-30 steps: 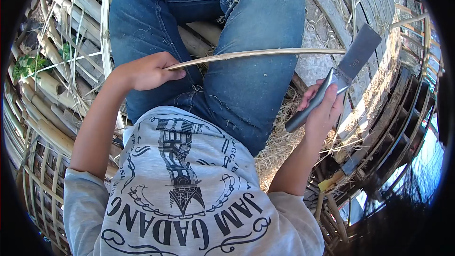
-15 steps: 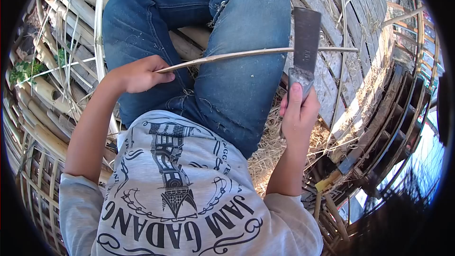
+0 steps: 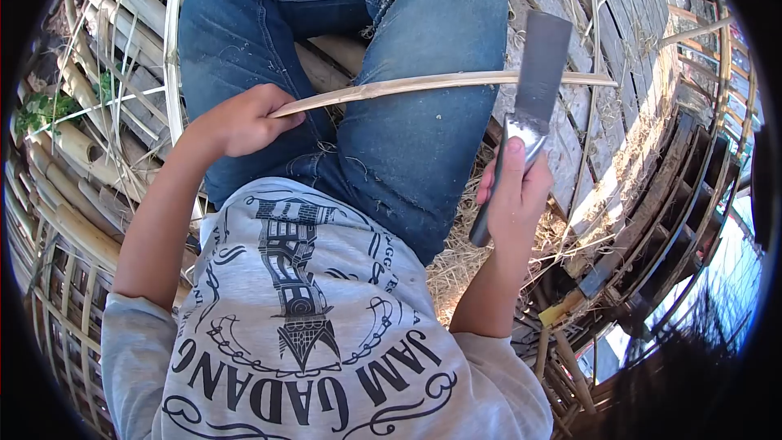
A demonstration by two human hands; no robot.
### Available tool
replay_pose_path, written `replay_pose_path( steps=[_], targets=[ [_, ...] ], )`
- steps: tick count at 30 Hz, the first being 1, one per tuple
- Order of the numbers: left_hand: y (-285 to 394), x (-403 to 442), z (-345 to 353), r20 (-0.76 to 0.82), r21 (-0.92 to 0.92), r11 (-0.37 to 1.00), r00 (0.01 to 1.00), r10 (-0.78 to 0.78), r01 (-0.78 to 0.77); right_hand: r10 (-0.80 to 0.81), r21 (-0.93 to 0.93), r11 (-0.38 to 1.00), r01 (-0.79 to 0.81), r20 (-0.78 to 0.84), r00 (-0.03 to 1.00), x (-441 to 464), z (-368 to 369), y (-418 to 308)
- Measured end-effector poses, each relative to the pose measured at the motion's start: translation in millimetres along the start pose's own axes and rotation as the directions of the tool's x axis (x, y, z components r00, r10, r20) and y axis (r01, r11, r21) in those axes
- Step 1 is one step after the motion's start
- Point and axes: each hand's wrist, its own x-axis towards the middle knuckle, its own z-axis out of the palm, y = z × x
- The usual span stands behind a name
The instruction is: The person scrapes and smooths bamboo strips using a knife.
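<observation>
Crossing the bamboo strip (image 3: 407,85), the broad-bladed knife (image 3: 533,85) is held by its handle (image 3: 482,226) in the closed right hand (image 3: 517,191). One end of the strip is gripped in the closed left hand (image 3: 251,121), and its length is extended over the jeans (image 3: 432,37), its far end seen beyond the blade. Compared with one second ago, the knife is brought nearer the left hand and stood less tilted, and that far end, then hidden by the blade, is exposed. Whether the strip is touched by the blade cannot be told. Two hands, one knife and one gripped strip are counted; one printed T-shirt (image 3: 301,310) is worn. Several bamboo poles (image 3: 77,232) are laid at the left, near one leafy plant (image 3: 41,112).
</observation>
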Motion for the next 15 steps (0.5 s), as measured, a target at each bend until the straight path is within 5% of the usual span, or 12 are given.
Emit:
replay_pose_path(
  steps=[2,6,10,15],
  targets=[
    [5,2,-3,0.009,0.03,1.0,1.0,-0.001,0.001,-0.06,-0.177,0.98,0.096,0.198,0.978,-6,-1,3],
    [1,2,1,0.004,0.024,1.0,1.0,-0.017,0.017,-0.05,-0.013,0.999,0.049,-0.061,0.997,1,7,3],
    [-2,0,2,-0.049,0.064,0.994,0.994,0.094,-0.091,-0.026,-0.039,0.999,0.027,0.035,0.999,-5,-5,2],
    [8,0,0,-0.022,0.076,0.997,1.0,-0.011,0.013,-0.047,-0.015,0.999,0.047,-0.02,0.999,1,-14,-2]
  ],
)
